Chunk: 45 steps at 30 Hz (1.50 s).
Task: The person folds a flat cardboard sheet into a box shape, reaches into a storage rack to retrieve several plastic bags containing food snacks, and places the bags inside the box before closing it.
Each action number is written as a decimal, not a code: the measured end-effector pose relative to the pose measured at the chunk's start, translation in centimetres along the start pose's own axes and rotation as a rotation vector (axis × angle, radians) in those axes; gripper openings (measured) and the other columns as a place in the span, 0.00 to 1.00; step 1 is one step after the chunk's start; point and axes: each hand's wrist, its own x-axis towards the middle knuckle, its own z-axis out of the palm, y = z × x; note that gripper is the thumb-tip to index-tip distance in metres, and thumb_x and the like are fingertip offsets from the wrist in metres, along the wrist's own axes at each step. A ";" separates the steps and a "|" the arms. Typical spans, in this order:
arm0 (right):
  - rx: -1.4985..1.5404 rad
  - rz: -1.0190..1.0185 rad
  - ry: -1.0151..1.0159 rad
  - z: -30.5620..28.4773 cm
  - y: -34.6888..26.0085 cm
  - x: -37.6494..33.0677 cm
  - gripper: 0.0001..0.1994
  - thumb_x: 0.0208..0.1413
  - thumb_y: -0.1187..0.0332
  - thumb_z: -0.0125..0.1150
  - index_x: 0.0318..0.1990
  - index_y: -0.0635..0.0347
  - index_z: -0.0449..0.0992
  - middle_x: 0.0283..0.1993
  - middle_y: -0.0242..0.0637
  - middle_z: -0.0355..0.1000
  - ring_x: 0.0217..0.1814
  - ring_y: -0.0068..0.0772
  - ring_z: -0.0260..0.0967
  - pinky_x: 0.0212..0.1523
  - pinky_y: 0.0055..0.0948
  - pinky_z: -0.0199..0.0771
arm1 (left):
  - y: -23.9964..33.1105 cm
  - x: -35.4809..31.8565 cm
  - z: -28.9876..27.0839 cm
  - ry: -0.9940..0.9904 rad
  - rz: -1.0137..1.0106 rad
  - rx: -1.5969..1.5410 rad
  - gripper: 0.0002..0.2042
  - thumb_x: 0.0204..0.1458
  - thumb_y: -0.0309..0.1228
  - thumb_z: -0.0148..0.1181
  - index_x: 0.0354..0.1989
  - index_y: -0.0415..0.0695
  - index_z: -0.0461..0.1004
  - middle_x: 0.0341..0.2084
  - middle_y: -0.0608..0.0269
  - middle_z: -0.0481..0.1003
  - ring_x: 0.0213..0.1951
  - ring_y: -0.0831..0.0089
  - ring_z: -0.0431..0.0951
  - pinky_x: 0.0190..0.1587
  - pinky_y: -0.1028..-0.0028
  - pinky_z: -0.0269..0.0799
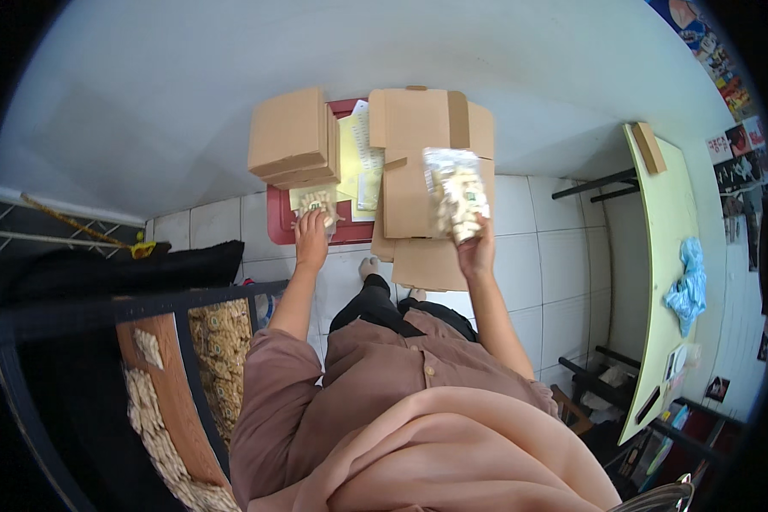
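Note:
My right hand (476, 248) grips the lower end of a clear pouch (459, 194) filled with pale, chunky pieces. The pouch is raised over flattened brown cardboard (410, 205), its silvery top pointing away from me. At the left, my left hand (311, 237) has its fingers closed over the near edge of a second clear pouch (318, 201) of similar pale pieces. This pouch is in front of the stacked brown boxes (288, 132), above a red table (279, 218). The thumb of that hand is partly hidden.
Yellow and white papers (360, 162) lie between the boxes and the cardboard. On my left, a dark-framed rack (179, 341) holds many filled bags (222, 354). A pale yellow table (657, 282) on the right carries a blue plastic bag (688, 286). A wall rises behind the boxes.

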 end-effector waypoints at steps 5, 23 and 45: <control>-0.193 -0.153 0.168 -0.5 -4.0 4.0 0.17 0.51 0.61 0.51 0.45 0.61 0.66 0.41 0.35 0.69 0.41 0.28 0.68 0.42 0.29 0.69 | -0.7 0.3 0.4 -0.082 0.006 -0.007 0.28 0.38 0.21 0.55 0.53 0.43 0.59 0.55 0.58 0.56 0.59 0.60 0.51 0.61 0.57 0.43; -0.499 -0.005 -0.096 12.5 12.2 6.2 0.23 0.62 0.53 0.29 0.57 0.53 0.63 0.56 0.42 0.61 0.57 0.34 0.59 0.54 0.33 0.60 | -2.0 0.0 -4.3 -0.353 -0.059 -0.101 0.51 0.28 0.42 0.68 0.63 0.44 0.44 0.64 0.50 0.36 0.65 0.53 0.32 0.62 0.49 0.26; -0.673 -0.245 -0.394 9.0 -4.7 -0.3 0.10 0.46 0.73 0.63 0.36 0.67 0.75 0.34 0.36 0.74 0.36 0.21 0.69 0.39 0.22 0.68 | 19.2 8.9 -14.2 0.014 -0.109 -1.508 0.07 0.51 0.25 0.55 0.37 0.35 0.71 0.32 0.61 0.75 0.34 0.80 0.75 0.38 0.81 0.70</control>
